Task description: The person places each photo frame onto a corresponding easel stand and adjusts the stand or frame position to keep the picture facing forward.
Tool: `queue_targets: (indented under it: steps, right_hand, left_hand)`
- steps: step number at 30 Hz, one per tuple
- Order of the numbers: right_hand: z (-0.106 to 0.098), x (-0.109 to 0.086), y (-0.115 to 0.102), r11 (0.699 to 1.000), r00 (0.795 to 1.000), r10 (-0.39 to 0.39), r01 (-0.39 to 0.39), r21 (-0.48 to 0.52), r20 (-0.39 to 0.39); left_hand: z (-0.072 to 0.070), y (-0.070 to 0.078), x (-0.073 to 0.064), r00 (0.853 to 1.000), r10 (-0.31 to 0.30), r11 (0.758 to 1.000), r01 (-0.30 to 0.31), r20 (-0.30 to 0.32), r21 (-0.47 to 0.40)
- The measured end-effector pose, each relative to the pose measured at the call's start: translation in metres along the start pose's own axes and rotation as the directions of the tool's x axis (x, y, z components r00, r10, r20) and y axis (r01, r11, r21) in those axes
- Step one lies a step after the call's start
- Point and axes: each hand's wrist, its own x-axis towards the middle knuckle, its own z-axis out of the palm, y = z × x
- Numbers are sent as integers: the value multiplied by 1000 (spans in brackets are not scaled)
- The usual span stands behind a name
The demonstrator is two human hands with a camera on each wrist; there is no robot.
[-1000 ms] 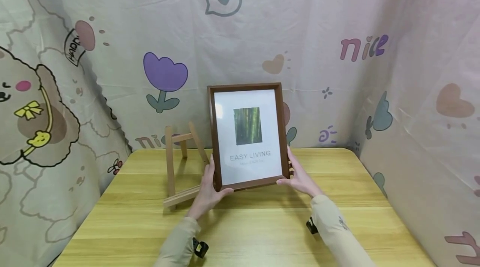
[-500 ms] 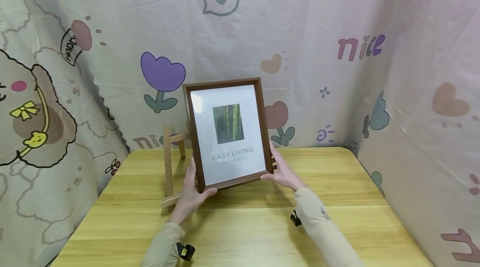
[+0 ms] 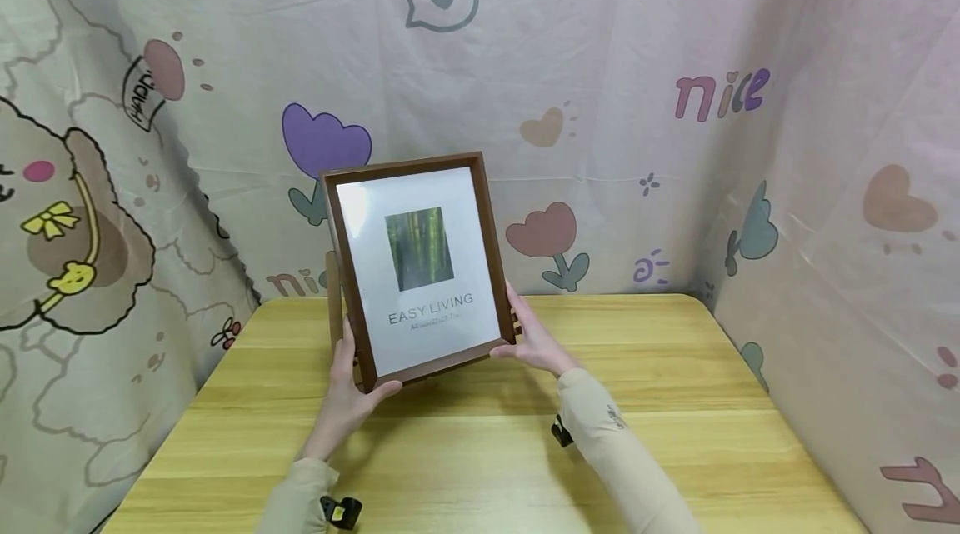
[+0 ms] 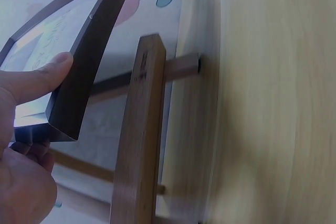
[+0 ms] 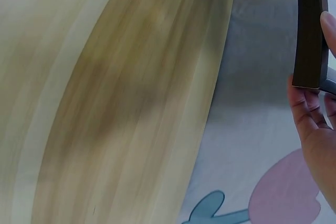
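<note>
A brown picture frame [image 3: 420, 267] with a green bamboo print and the words "EASY LIVING" is held up above the table, leaning to the left. My left hand [image 3: 347, 405] grips its lower left corner, thumb on the front and fingers behind. At the lower right corner my right hand [image 3: 534, 342] holds it the same way. Behind the picture frame stands a small wooden easel [image 3: 334, 292], mostly hidden in the head view. The left wrist view shows the easel's ledge bar [image 4: 139, 129] close to the picture frame's dark edge [image 4: 86, 66], with a gap visible between them.
The light wood table [image 3: 480, 467] spreads out below both hands. A printed cloth backdrop [image 3: 637, 34] hangs behind it and along both sides. Each sleeve has a black wrist camera [image 3: 341, 511] strapped on.
Both hands have carried the picture frame leftward, from beside the easel to in front of it. It leans further left and now covers most of the easel.
</note>
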Motion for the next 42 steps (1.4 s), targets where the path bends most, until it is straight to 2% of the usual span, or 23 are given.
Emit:
queue_targets:
  steps: [7,12,20,34,39,42]
  right_hand:
    - [15,8,-8,1000,1000,-21,20,15,19]
    - [25,14,-12,999,999,-37,36,10,22]
    - [39,20,-16,997,997,-73,73,-28,13]
    - [61,32,-21,992,995,-99,98,-79,-5]
    - [71,34,-23,991,992,-123,122,-46,-14]
    - [76,34,-25,995,995,-101,101,-11,-24]
  left_hand:
    - [-15,-9,-5,999,23,1000,-24,-24,-12]
    - [-24,-16,-9,1000,4,1000,-4,-30,3]
    - [-34,-23,-12,999,12,999,-14,-42,-50]
    - [-49,-38,-15,999,-41,999,40,-34,-32]
    - [-55,-44,-18,998,-41,999,40,-47,-20]
    - [-56,-46,-19,998,-28,1000,28,-50,-10]
